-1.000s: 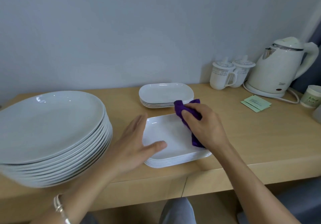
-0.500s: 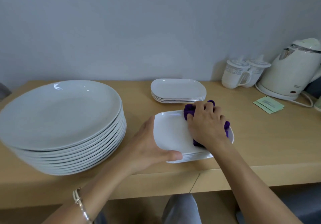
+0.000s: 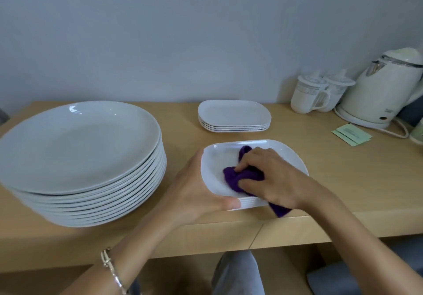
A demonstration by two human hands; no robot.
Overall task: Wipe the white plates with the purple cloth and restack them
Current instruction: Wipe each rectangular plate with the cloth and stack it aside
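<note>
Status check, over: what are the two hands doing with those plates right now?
Left hand holds near plate stack at its edge. Right hand grips purple cloth, pressed on top plate. Nothing in the way.

Soft even daylight (wide-angle bowed edges)

The right hand (image 3: 272, 175) presses a bunched purple cloth (image 3: 238, 177) onto the top plate (image 3: 288, 155) of a small stack near the counter (image 3: 343, 180) edge; the left hand (image 3: 196, 194) grips that plate's left rim.
</note>
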